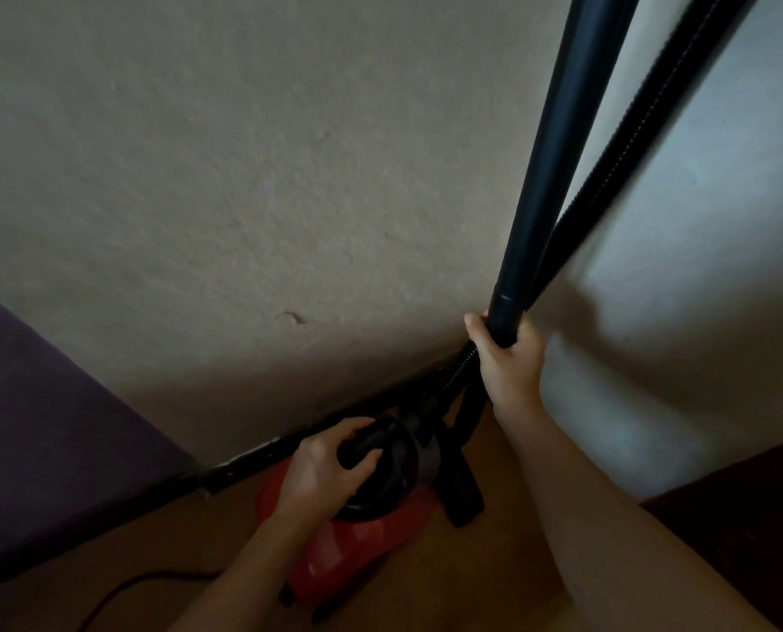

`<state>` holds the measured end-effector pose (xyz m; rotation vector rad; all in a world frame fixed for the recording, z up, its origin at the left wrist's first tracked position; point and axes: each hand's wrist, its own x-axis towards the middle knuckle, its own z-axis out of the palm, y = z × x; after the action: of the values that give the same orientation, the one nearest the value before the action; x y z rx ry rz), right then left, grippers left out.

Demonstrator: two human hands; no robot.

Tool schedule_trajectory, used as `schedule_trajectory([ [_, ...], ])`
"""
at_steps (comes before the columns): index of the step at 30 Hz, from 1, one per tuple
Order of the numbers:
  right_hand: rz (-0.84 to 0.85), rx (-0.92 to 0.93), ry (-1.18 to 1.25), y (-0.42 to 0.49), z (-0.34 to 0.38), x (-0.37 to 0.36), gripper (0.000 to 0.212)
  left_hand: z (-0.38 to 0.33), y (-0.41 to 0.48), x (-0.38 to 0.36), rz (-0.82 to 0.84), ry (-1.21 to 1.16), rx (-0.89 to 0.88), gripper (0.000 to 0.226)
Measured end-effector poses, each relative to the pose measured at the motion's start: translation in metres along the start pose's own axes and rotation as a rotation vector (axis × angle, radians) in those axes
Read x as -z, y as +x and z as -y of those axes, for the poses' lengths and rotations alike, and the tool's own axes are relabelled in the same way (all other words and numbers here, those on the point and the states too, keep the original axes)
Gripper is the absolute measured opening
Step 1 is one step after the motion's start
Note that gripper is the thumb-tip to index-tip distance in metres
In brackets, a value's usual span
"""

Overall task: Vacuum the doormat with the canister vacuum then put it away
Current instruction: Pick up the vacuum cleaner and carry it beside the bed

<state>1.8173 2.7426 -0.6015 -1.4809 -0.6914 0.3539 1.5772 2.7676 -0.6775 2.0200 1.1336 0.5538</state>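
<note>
Canister vacuum sits on the wood floor, tight in the corner against the wall. Red body, black top handle. I judge it compact but dense, with a rigid shell, so lift by the handle only. My left hand is wrapped round that handle from above, fingers curled over it. Wand looks like stiff, smooth plastic and a long lever, likely to swing. Right hand grips it low near the joint, arm stretched forward, wand rising steeply. Ribbed hose runs alongside; floppy, will probably drag. Floor nozzle rests just beside the canister. Cord trails loose at lower left, a snag risk. Purple surface at left. Doormat not in view.
</note>
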Motion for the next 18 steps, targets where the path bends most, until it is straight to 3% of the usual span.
schedule_trajectory([
  [5, -0.008, -0.009, -0.052, 0.004, -0.008, -0.003, 0.022, 0.007, -0.003, 0.005, 0.059, -0.117, -0.009, 0.040],
  [12, 0.043, -0.043, -0.078, 0.004, -0.010, 0.003, 0.021, 0.018, -0.003, 0.018, 0.180, -0.072, 0.013, 0.043],
  [18, 0.085, -0.039, -0.073, 0.002, -0.011, 0.006, 0.023, 0.014, -0.009, 0.015, 0.105, -0.102, 0.054, 0.038],
])
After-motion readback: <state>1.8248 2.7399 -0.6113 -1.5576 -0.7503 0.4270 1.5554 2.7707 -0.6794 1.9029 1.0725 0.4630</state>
